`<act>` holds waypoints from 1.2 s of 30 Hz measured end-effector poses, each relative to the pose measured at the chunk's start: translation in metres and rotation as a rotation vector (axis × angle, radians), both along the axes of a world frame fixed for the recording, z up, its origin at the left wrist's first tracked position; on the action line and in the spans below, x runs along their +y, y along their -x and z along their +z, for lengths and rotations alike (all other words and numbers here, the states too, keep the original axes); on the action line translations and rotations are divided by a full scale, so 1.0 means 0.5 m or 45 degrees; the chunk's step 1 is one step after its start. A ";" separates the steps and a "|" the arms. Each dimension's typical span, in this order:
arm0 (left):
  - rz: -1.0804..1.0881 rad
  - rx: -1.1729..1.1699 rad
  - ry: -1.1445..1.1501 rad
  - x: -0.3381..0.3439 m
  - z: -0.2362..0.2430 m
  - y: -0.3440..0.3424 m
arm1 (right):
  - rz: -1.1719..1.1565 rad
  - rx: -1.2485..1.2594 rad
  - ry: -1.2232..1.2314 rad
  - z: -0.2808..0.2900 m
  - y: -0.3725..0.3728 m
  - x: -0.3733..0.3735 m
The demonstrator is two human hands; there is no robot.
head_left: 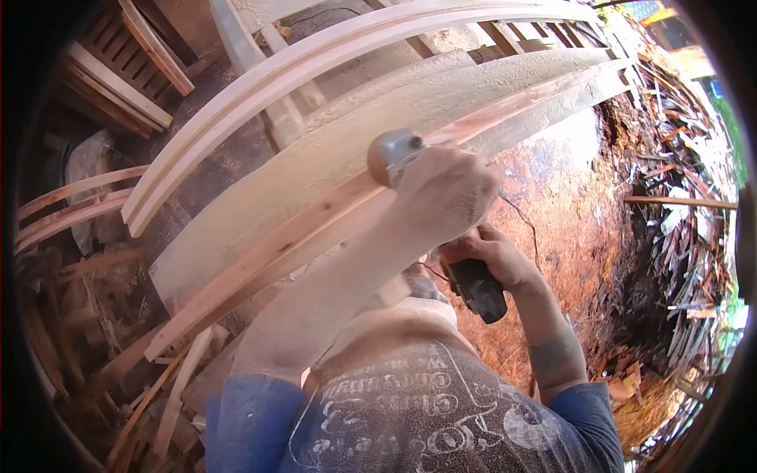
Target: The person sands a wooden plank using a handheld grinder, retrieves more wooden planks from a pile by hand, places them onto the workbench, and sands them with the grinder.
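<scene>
My left hand (448, 188) is closed around the front of an angle grinder (402, 148). The grinder's rounded metal head and disc edge sit against or just over a long wooden beam (303, 229); whether they touch cannot be told. Farther back, my right hand (498, 256) grips the tool's black body, whose rear end points toward me. A dark cord runs near the right hand. The beam slants from lower left to upper right and has a reddish top face. My left forearm hides part of its near side.
A dusty board (331, 118) lies beyond the beam, and a long pale grooved timber (260, 79) farther off. Wood offcuts (185, 386) pile up at the lower left. Splintered scraps (678, 173) cover the right side of the reddish-brown ground (564, 213). Slatted wood stands at upper left.
</scene>
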State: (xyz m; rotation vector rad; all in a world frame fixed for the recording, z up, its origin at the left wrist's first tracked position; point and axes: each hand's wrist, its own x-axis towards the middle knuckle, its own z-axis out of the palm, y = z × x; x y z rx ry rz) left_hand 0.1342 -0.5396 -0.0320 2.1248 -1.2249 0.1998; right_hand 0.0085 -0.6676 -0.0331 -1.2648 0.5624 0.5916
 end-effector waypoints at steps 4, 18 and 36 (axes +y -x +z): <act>-0.083 0.083 -0.154 -0.222 0.016 -0.046 | -0.149 0.064 0.044 -0.002 -0.032 -0.209; -0.246 -0.155 -0.040 -0.615 -0.016 -0.179 | -0.227 -0.031 0.017 -0.012 -0.127 -0.548; 0.720 0.133 -0.290 0.091 0.056 0.049 | 0.995 -0.363 0.062 -0.021 -0.141 0.023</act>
